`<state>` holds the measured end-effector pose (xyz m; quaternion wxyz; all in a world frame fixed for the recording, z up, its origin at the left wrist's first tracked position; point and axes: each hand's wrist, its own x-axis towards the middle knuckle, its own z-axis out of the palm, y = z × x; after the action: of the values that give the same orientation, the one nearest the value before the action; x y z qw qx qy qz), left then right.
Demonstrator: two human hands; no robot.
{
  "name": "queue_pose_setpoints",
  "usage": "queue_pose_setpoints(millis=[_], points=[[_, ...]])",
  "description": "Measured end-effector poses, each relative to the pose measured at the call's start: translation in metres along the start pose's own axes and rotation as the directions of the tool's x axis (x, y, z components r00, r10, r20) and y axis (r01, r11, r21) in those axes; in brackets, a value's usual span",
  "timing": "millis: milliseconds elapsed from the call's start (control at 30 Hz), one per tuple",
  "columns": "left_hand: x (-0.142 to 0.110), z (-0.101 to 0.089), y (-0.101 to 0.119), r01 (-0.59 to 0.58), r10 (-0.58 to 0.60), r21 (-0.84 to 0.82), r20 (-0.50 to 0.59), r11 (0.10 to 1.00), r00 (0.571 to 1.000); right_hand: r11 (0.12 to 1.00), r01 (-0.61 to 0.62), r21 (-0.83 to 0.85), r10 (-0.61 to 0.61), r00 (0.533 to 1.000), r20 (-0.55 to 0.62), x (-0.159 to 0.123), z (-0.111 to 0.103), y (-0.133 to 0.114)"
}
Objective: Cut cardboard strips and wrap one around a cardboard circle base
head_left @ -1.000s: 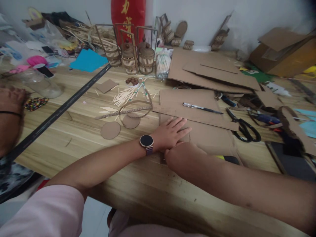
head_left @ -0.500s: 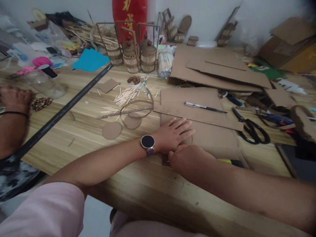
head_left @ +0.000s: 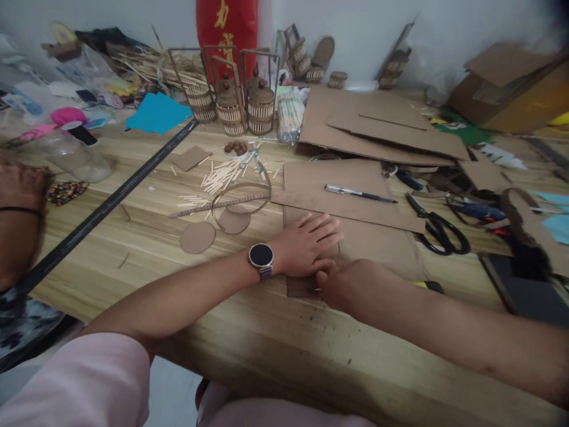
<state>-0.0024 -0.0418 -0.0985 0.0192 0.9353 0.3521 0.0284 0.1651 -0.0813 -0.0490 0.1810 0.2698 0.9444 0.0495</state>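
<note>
My left hand [head_left: 306,243], with a round watch at its wrist, lies flat with fingers spread on a brown cardboard sheet [head_left: 377,246]. Close by its thumb, my right hand [head_left: 349,287] is closed at the sheet's near edge. The yellow and black end of what looks like a utility knife [head_left: 429,286] sticks out behind that hand; the grip and most of the tool are hidden. A cardboard strip [head_left: 306,203] lies across the sheet with a pen [head_left: 360,193] on it. Left of my hands are a cardboard disc [head_left: 198,237] and a curled cardboard ring [head_left: 267,207].
Black-handled scissors [head_left: 438,228] lie right of the sheet, near a dark flat board [head_left: 511,290]. Larger cardboard pieces [head_left: 377,118] and small slatted baskets [head_left: 260,110] stand behind. Short sticks [head_left: 220,178] are scattered at centre-left. Another person's hand [head_left: 20,190] rests at far left.
My right hand has shifted slightly right along the near edge of the cardboard, and the yellow and black end has moved with it. My left hand stays pressed flat. The view has shifted slightly.
</note>
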Motion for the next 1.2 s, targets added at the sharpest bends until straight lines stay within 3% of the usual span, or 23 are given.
queue_pose_setpoints(millis=[167,433,667,833,967,1067,1200], points=[[0.000,0.002,0.001,-0.001,0.001,-0.003,-0.020,1.000,1.000,0.997,0.023,0.072,-0.028,0.998,0.060,-0.003,-0.008,0.012],[0.001,0.005,-0.002,-0.022,0.027,0.082,-0.053,0.996,0.998,0.984,0.117,-0.132,-0.127,0.989,-0.071,0.023,-0.001,-0.022],[0.001,0.004,-0.001,-0.014,0.021,0.102,-0.063,0.995,0.998,0.988,0.097,-0.121,-0.106,0.991,-0.077,0.023,0.006,-0.021],[0.001,0.003,-0.001,-0.010,0.015,0.117,-0.048,0.993,0.999,0.994,0.045,-0.104,-0.045,0.999,0.010,0.026,0.002,-0.026],[0.002,0.003,-0.001,-0.008,0.015,0.124,-0.054,0.992,0.998,0.998,0.032,-0.051,-0.024,0.989,0.146,0.029,-0.019,-0.030],[0.001,0.003,-0.001,-0.015,0.021,0.124,-0.055,0.992,0.998,1.000,0.022,-0.021,-0.017,0.983,0.184,0.029,-0.030,-0.031],[0.001,0.002,-0.002,-0.037,0.039,0.099,-0.014,0.994,0.999,0.999,0.027,0.040,-0.030,0.998,0.053,0.026,-0.023,-0.029]])
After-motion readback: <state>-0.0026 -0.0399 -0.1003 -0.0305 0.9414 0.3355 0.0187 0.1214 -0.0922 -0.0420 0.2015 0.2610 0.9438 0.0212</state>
